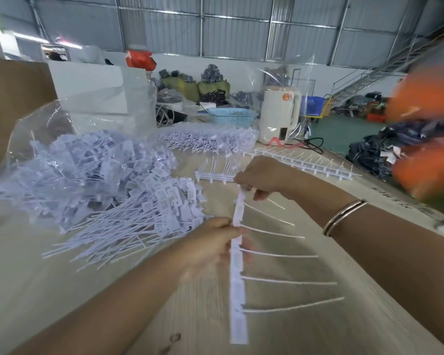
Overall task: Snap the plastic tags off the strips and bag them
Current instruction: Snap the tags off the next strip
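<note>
A long white strip of plastic tags [237, 285] runs upright in front of me above the wooden table, its thin tails sticking out to the right. My left hand [210, 245] pinches the strip about a third of the way down. My right hand [260, 179] grips its top end. To the left, a heap of loose white tags [128, 221] lies on the table, spilling from an open clear plastic bag [62, 160] that holds many more.
Empty white strips [303, 160] lie at the back right of the table, with another bag of tags [208, 139] behind. A white kettle [280, 114] and blue basket [232, 115] stand farther back. A blurred orange shape [426, 129] is at right. Cardboard [13, 98] stands far left.
</note>
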Available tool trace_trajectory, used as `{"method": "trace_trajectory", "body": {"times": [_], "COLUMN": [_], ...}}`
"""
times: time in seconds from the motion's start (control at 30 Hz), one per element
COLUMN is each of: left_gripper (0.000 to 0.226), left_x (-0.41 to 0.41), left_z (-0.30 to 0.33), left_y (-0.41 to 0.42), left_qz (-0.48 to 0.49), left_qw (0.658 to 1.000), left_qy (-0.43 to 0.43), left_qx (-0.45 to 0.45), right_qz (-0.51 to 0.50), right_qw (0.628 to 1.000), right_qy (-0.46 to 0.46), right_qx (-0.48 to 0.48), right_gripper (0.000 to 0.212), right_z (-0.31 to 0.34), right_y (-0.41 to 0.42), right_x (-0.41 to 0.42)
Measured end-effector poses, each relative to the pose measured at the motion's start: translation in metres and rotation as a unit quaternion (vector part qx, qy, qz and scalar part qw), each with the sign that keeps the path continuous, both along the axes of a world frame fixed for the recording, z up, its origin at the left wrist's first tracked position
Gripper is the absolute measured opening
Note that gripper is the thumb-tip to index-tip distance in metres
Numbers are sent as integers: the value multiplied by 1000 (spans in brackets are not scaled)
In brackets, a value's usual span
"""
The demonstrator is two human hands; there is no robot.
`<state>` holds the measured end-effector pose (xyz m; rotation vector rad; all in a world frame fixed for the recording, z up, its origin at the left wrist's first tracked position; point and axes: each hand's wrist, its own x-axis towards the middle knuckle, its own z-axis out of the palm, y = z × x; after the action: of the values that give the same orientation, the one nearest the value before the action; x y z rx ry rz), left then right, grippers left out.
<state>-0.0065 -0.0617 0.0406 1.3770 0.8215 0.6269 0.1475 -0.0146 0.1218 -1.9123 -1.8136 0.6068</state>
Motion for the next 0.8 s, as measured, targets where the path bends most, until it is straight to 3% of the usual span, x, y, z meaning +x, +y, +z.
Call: {"method": "trace_trajectory", "body": {"times": [0.13,0.23,0.3,0.37,0.47,0.6,0.8], "left_gripper": [12,17,19,19,21,15,24], "left_x": [-27,-41,-47,-49,-48,-49,-74], "left_z": [1,3,2,1,5,3,-1], "left_y": [3,9,13,18,25,32,39], "left_qz": [9,-8,-29,-49,-25,-7,-14], "left_qw": [989,979,971,957,949,945,935], "left_qy": [73,101,129,170,187,182,220], "left_qx": [128,179,199,230,253,271,279], "right_qz": [-20,-61,-9,100,169,131,82], "right_qw": [984,923,895,891,919,949,975], "right_qy": [-174,-364,-404,-360,-249,-155,-138], "right_qx": [32,107,188,259,255,241,156], "right_gripper": [45,50,48,33,25,25,17], "right_z": [-2,-7,-16,-30,-54,-77,-93], "right_y": [-6,-14,-18,-24,-31,-30,-26], "right_x": [1,-1,-9,-21,-37,-37,-2]}}
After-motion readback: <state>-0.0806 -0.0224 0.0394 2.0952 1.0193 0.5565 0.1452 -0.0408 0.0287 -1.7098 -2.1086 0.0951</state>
